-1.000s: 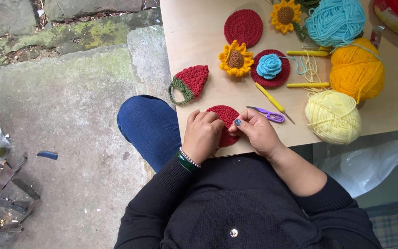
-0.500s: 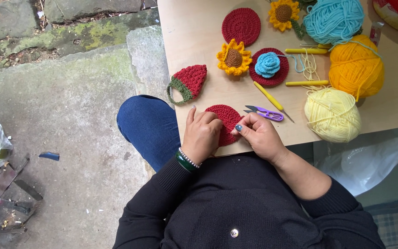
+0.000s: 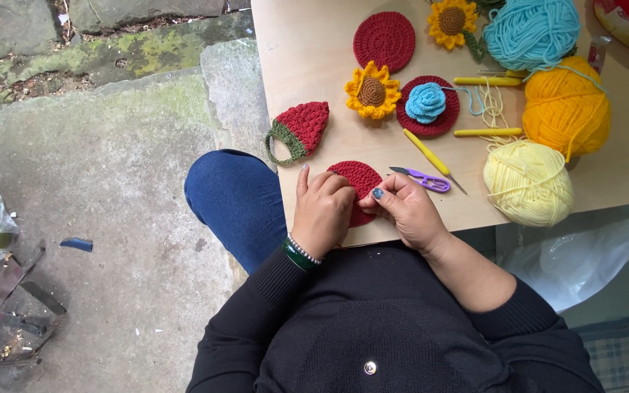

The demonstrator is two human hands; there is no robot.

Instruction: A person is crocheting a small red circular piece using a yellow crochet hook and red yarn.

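Red crocheted disc (image 3: 359, 183) lies flat at the near edge of the desk (image 3: 314, 65), right in front of the person, both hands on it. Left hand (image 3: 322, 212) covers the disc's left part, fingers curled down and pressing or pinching the fabric; cannot tell if anything small is held under them. Right hand (image 3: 409, 212) has fingers closed on the disc's right rim, thumb on top. No hook or needle visible in either hand.

Just beside the right hand, toward the far side: purple snips (image 3: 425, 179) and a yellow crochet hook (image 3: 431, 158), both lying free. Pale yellow yarn ball (image 3: 528, 182) near the right edge of the desk, orange yarn ball (image 3: 566, 109) behind it, teal yarn (image 3: 531, 30) at the far edge. Also on the desk: strawberry-shaped piece (image 3: 299, 129) near the left edge, sunflower piece (image 3: 371, 92), blue rose on a red round (image 3: 426, 105), plain red round (image 3: 384, 41) farther back.

Judgement for doing this well: keep the disc flat against the desk so the edge does not cup; hold the rim close to the working spot with one hand while the other steadies. Don't stretch the stitches by pulling outward. Disc overhangs the near edge slightly, so keep downward pressure or it may slip into the lap.
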